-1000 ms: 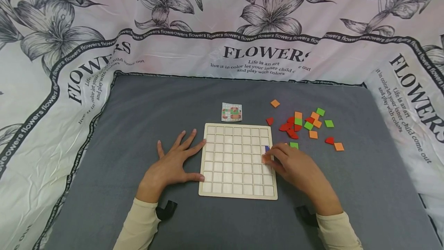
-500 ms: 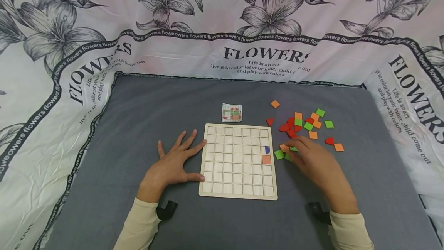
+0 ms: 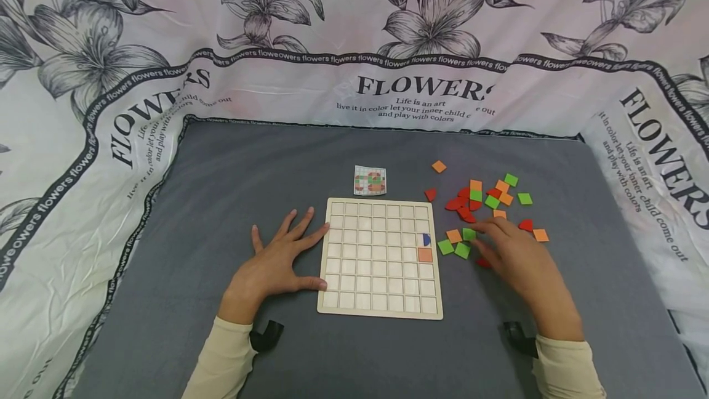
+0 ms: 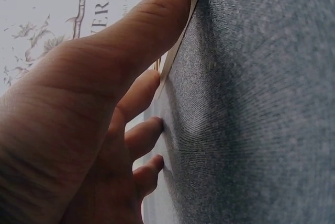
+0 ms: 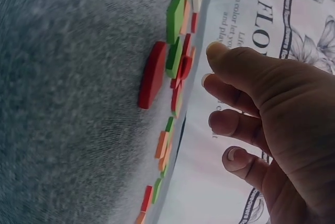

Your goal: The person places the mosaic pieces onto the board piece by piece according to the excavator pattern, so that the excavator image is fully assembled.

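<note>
A light wooden grid board (image 3: pixel 379 317) lies on the grey cloth. In its right-hand column sit a blue half-round tile (image 3: pixel 426 239) and, just below, an orange square tile (image 3: pixel 424 255). My left hand (image 3: pixel 275 263) is spread at the board's left side, thumb and index fingertip on its edge. To the right of the board, my right hand (image 3: pixel 512 257) hovers over loose tiles, its thumb and fingers apart with nothing between them in the right wrist view. Nearest to it are a green square tile (image 3: pixel 469 234) and a red tile (image 5: pixel 152 76), which it partly covers in the head view.
A small printed card (image 3: pixel 370 180) with a coloured pattern lies behind the board. Several red, green and orange tiles are scattered at the back right, some overlapping, with one orange tile (image 3: pixel 439 167) farther off. A flower-printed cloth (image 3: pixel 310 88) rises behind the table.
My right hand has left the orange tile in the board's right column and moved right over the loose tiles, then slightly farther, uncovering green ones. My left hand has stayed put.
</note>
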### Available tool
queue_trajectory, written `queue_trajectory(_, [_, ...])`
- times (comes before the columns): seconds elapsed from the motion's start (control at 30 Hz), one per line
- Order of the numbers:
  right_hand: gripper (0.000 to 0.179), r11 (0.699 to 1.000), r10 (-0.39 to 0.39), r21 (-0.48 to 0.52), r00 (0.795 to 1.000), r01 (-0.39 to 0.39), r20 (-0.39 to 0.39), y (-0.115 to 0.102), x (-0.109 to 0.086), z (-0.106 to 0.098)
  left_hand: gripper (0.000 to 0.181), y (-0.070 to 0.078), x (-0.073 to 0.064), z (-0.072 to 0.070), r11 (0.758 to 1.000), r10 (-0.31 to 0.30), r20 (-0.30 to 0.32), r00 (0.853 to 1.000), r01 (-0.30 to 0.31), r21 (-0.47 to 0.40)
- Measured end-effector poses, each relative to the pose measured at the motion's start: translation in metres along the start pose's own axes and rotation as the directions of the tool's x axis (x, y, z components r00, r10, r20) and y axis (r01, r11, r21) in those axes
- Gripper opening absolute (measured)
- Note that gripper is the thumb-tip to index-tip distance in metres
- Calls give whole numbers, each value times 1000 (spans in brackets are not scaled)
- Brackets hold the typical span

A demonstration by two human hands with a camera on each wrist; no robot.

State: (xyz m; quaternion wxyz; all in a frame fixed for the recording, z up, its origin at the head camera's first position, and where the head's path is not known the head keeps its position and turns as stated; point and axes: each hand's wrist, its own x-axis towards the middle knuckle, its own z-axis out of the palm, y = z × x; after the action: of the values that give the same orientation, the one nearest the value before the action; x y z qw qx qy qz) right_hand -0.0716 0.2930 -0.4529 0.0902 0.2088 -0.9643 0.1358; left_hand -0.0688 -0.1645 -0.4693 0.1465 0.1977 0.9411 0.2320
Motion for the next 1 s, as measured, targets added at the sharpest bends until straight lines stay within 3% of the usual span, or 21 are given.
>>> queue_trajectory(1.0, [37, 1000, 1, -30, 998, 1, 65, 14, 4, 15, 111, -2, 2, 1, 1000, 7, 3, 1000, -7, -4])
